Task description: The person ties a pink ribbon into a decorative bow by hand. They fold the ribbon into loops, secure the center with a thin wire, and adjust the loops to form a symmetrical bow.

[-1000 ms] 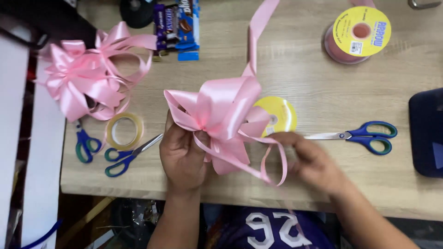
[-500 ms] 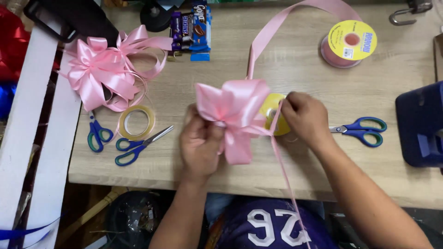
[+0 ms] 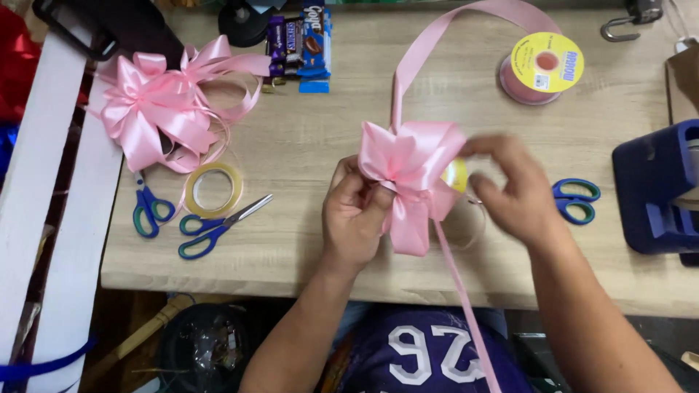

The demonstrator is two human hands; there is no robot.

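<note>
Your glossy pink satin bow (image 3: 408,164) sits puffed in stiff loops above the middle of the pale wood-grain table (image 3: 306,145), its flat ribbon (image 3: 422,58) curving far to the yellow-capped spool (image 3: 542,65). Since half a second ago your right hand (image 3: 513,193) has lifted off the yellow roll (image 3: 456,175). Your left hand (image 3: 357,215) pinches the bow's waist tight; the right hand's grip is half open, fingertips at the loops.
</note>
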